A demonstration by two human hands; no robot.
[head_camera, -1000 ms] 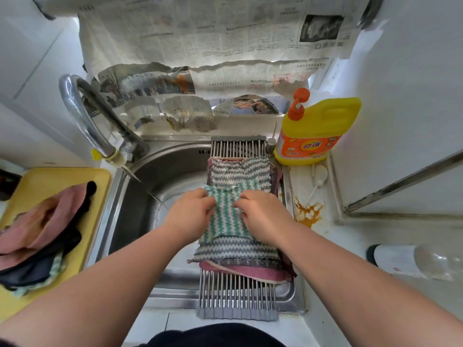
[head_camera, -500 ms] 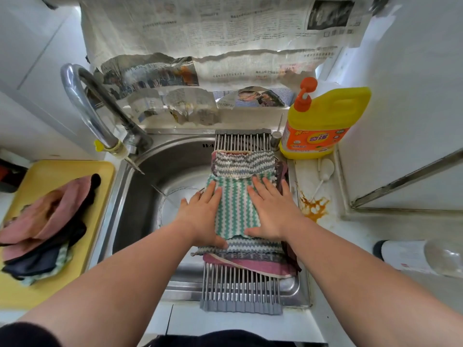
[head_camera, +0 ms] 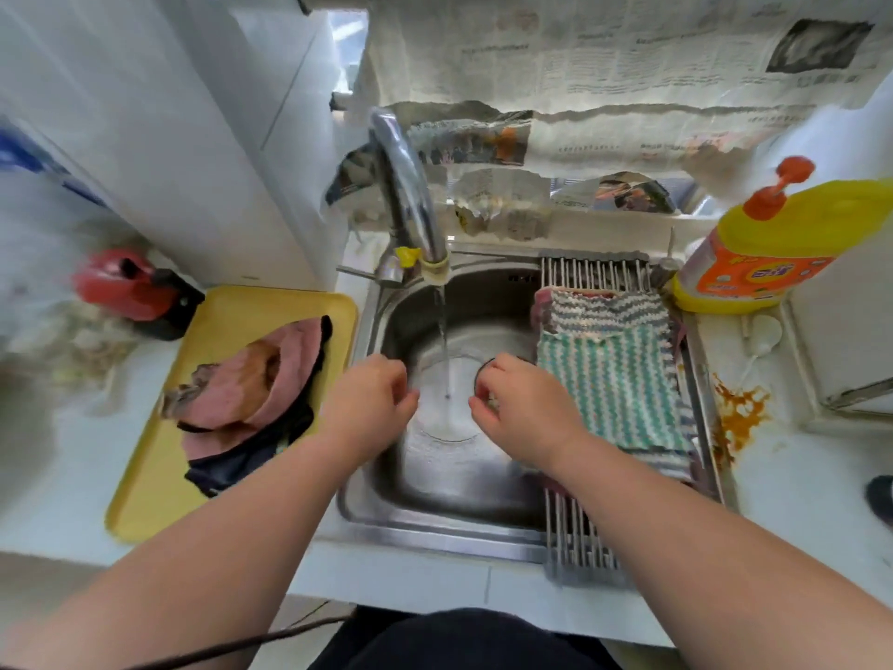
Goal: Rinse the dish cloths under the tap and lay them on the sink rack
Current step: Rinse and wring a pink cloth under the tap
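A: Where are the hands?
B: The left hand (head_camera: 369,403) and right hand (head_camera: 522,413) hang over the sink (head_camera: 435,534), fingers loosely curled and holding nothing, one on each side of the water stream (head_camera: 442,340) running from the tap (head_camera: 410,200).
A: And the cloths?
B: A green zigzag cloth (head_camera: 613,379) lies on top of a grey striped cloth (head_camera: 599,307) on the rack (head_camera: 577,539) at the sink's right. A pile of pink and dark cloths (head_camera: 251,379) sits on the yellow tray (head_camera: 145,476), left.

Bright, diffuse daylight, strongest above-right of the tap (head_camera: 410,195). Glare streaks on the tap itself. Heavy motion blur far left of tap; fisheye bending at frame edges. Shadows soft.
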